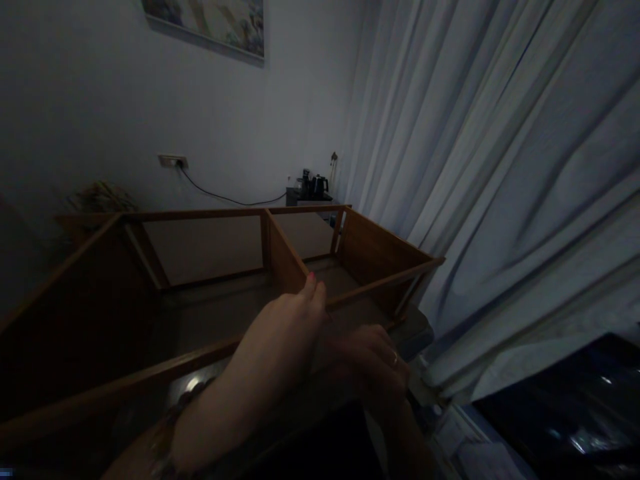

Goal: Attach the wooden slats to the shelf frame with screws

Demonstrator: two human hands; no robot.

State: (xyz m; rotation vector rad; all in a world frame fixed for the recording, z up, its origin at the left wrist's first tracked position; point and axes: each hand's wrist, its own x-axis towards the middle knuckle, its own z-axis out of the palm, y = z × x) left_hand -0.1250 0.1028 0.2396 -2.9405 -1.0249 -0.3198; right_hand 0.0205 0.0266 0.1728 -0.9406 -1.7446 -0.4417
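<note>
A brown wooden shelf frame [285,247] lies across the view, with a divider board in its middle. My left hand [287,327] reaches over the near rail, its fingers pressed together on the wood where the divider meets that rail. A bracelet circles the left wrist. Just right of it, on the near side of the rail, is my right hand [373,357], wearing a ring. Its fingers are curled toward the left hand and partly smeared by motion. Whatever lies inside them is hidden in the dark.
Long pale curtains [480,167] hang on the right. A black kettle [319,186] stands on a small cabinet behind the frame, with a cord running to a wall socket [173,161]. A dark glossy surface [565,407] and papers [463,433] are at lower right. Lighting is dim.
</note>
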